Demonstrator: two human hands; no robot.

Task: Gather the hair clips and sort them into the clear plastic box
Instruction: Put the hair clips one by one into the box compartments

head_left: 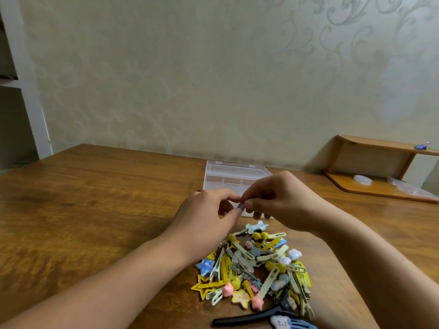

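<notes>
A heap of hair clips [256, 267] in yellow, pale green, blue and pink lies on the wooden table [95, 198] near its front edge. Behind the heap stands the clear plastic box [234, 176], its lid open and dividers showing inside. My left hand [206, 217] and my right hand [282, 200] meet just above the box's front edge. Between their fingertips they pinch one small blue-grey clip [240, 206]. My hands hide the front part of the box.
A low wooden shelf [380, 172] stands at the back right of the table, holding a small round clear container [362, 179] and clear plastic bags. A long black clip [251, 317] and a blue comb clip [294, 325] lie at the bottom edge. A wallpapered wall rises behind.
</notes>
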